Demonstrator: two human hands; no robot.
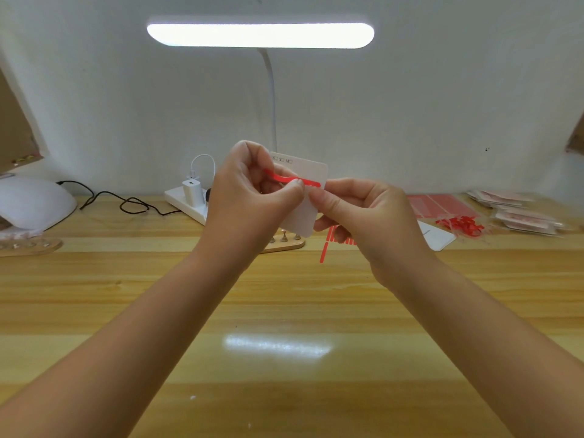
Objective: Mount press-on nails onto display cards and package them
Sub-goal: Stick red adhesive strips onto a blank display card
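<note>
Head view: left hand [252, 188] and right hand [363, 213] fingers pinch red strip [286, 179] on white card [311, 172]; taping step, pressing flat likely next.

Power strip [186, 200] behind wooden stand [286, 243] (packets [524, 216] far right).

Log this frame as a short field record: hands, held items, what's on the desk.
left hand: left hand grips the white card, raised above the desk
right hand: right hand pinches the card's edge, fingers meeting the left thumb
red strip: red strip lies across the card face
desk right: red sheets, pile of red scraps, bagged packs
desk centre: wooden nail stand, power strip
light: desk lamp, on
</note>
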